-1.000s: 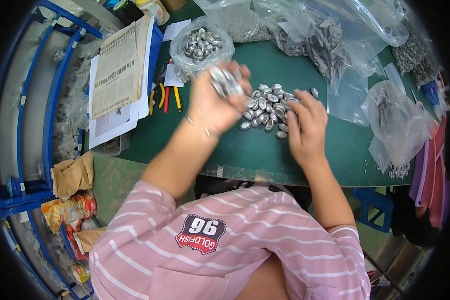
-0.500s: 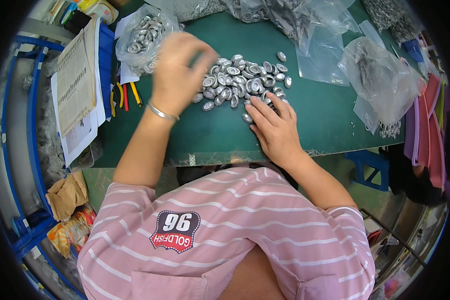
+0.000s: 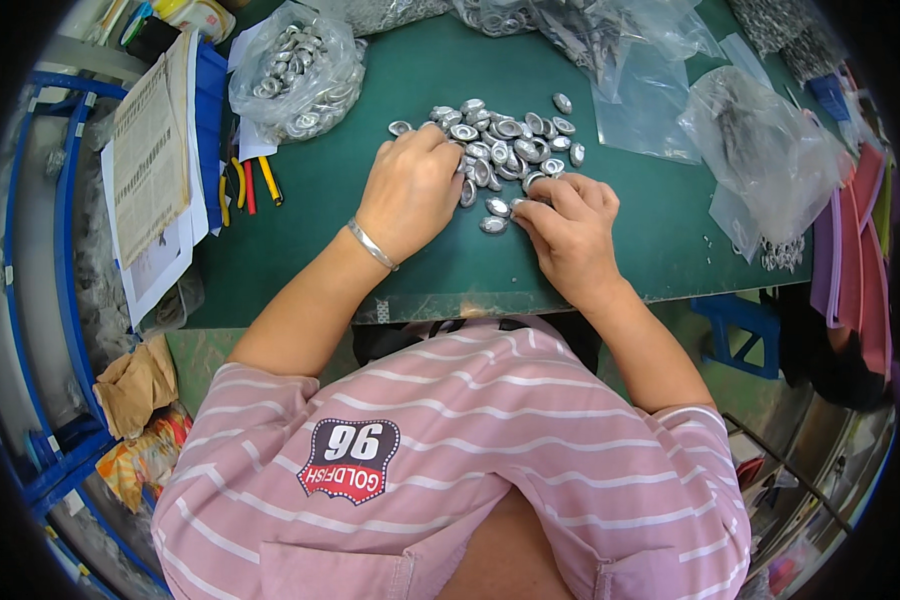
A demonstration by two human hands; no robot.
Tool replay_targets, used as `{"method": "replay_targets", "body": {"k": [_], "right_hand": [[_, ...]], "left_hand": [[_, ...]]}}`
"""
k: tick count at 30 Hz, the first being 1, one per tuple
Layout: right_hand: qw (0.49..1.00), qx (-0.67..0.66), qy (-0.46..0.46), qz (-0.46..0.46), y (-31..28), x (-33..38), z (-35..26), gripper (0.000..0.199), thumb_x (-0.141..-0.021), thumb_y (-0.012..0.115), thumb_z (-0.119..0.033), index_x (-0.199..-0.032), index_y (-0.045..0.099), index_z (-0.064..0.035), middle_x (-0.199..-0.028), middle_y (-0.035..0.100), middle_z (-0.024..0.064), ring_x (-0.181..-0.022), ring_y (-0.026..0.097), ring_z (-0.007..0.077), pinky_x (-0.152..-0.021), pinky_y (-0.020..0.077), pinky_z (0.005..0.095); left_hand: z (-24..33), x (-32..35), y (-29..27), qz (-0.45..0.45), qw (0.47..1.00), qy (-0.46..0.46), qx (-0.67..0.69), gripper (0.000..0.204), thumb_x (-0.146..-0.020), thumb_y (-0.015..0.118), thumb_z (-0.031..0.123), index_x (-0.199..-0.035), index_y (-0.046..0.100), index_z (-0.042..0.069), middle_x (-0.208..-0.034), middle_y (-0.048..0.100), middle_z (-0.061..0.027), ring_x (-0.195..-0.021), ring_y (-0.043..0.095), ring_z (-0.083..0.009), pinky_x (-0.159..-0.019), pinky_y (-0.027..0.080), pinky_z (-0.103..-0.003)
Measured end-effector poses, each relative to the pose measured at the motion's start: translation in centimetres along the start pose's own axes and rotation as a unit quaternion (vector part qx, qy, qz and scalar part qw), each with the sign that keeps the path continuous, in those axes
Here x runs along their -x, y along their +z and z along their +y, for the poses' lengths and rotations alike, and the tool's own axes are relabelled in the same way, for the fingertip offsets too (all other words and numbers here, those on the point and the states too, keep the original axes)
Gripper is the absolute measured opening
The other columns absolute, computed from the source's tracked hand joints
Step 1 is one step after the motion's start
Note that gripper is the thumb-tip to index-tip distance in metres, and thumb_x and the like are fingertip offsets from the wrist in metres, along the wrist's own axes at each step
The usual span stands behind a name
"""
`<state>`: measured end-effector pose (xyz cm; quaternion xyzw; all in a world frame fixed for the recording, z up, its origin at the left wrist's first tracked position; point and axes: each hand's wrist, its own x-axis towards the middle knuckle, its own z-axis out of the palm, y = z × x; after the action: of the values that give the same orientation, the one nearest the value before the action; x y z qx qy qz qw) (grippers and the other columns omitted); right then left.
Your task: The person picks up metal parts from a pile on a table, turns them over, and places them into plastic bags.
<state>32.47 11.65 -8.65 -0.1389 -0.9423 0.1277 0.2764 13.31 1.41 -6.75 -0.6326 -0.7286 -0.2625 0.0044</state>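
Heap of small, shiny, oval silver metal caps [image 3: 505,140] on green mat [image 3: 370,190]; left hand [image 3: 410,190] curled over its edge, right hand [image 3: 570,230] apparently pinching one cap.

A green-topped work table [image 3: 390,280] fills the centre of the view. At 9 o'clock stands a blue tubular metal rack [image 3: 32,250]. At 4 o'clock, below the table edge, sits a blue plastic stool [image 3: 735,335]. Pale green flooring [image 3: 202,350] shows at 8 o'clock. Lighting is even and bright.
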Motion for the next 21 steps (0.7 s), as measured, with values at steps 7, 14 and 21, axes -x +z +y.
{"method": "replay_targets", "body": {"k": [7, 14, 21], "right_hand": [[0.994, -0.11, 0.004, 0.006, -0.6, 0.6, -0.1, 0.019, -0.074, 0.063, 0.0, -0.09, 0.064, -0.0101, -0.1, 0.06, 0.0039, -0.095, 0.054, 0.0231, -0.081, 0.0398, 0.0397], [0.806, -0.493, 0.326, 0.02, -0.6, -3.9, 1.4, 0.005, -0.08, 0.061, 0.0, -0.085, 0.062, -0.0015, -0.097, 0.06, 0.0045, -0.077, 0.059, 0.014, -0.065, 0.0485, 0.0308], [0.98, -0.138, 0.142, 0.001, 2.0, -4.9, 2.5, 0.02, -0.077, 0.072, -0.011, -0.091, 0.062, -0.0013, -0.084, 0.058, 0.0101, -0.074, 0.06, 0.0276, -0.066, 0.0486, 0.0363]], "left_hand": [[0.7, 1.6, -0.7, 0.005, 0.978, -0.074, 0.197, 0.012, -0.075, 0.067, -0.002, -0.087, 0.065, 0.0, -0.092, 0.062, -0.01, -0.086, 0.062, -0.022, -0.073, 0.05, -0.034], [-0.1, 1.8, -1.6, 0.014, 0.535, -0.273, 0.799, 0.021, -0.083, 0.057, 0.002, -0.104, 0.058, 0.001, -0.095, 0.06, -0.0125, -0.079, 0.06, -0.0178, -0.062, 0.05, -0.029], [1.3, 0.0, 1.3, 0.014, 0.996, -0.059, 0.067, 0.025, -0.071, 0.078, 0.022, -0.076, 0.061, 0.004, -0.073, 0.057, -0.0087, -0.064, 0.058, -0.0243, -0.057, 0.047, -0.034]]}}
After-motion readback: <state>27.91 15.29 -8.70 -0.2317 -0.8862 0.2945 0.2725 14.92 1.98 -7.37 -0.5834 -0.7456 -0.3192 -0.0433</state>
